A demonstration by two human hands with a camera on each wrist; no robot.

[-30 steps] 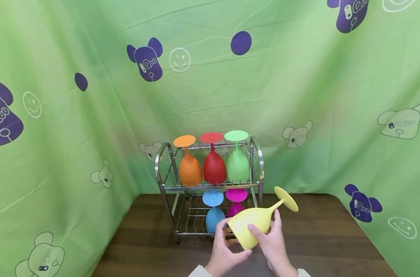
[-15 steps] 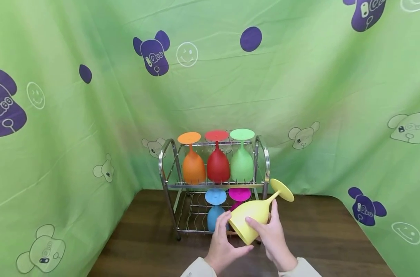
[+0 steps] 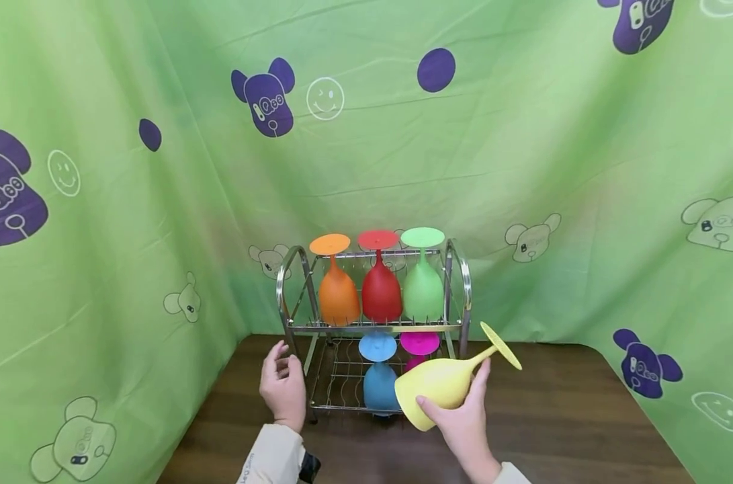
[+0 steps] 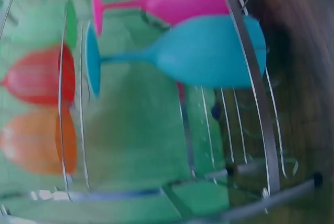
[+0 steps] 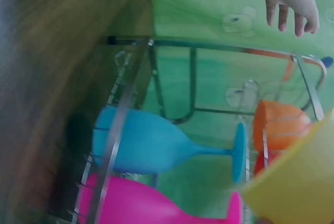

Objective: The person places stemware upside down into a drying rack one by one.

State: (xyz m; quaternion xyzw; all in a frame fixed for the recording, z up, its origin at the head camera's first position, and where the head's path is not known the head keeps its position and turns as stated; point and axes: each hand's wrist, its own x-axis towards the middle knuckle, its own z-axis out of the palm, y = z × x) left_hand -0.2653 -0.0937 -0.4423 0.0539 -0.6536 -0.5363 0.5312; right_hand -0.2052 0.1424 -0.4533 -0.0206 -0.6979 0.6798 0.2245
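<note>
In the head view my right hand [image 3: 465, 423] grips a yellow goblet [image 3: 435, 386] by its bowl, tilted with the rim down to the left and the foot up to the right. My left hand [image 3: 283, 390] is off to the left, beside the rack's left legs, its fingers loosely bent around nothing. Behind the yellow goblet, a blue goblet [image 3: 379, 383] and a magenta goblet [image 3: 419, 344] stand upside down on the lower shelf; the yellow bowl hides much of the magenta one. In the right wrist view the yellow goblet [image 5: 297, 182] fills the lower right corner.
A two-tier metal rack [image 3: 375, 329] stands on the dark wooden table [image 3: 572, 410]. Its upper shelf bears an orange goblet [image 3: 338, 296], a red goblet [image 3: 381, 289] and a light green goblet [image 3: 423, 289], all upside down. Green printed cloth [image 3: 366, 154] surrounds the table.
My left hand has left the yellow goblet's rim and moved left to the rack's left side. The right hand still holds the goblet, now tipped somewhat flatter.
</note>
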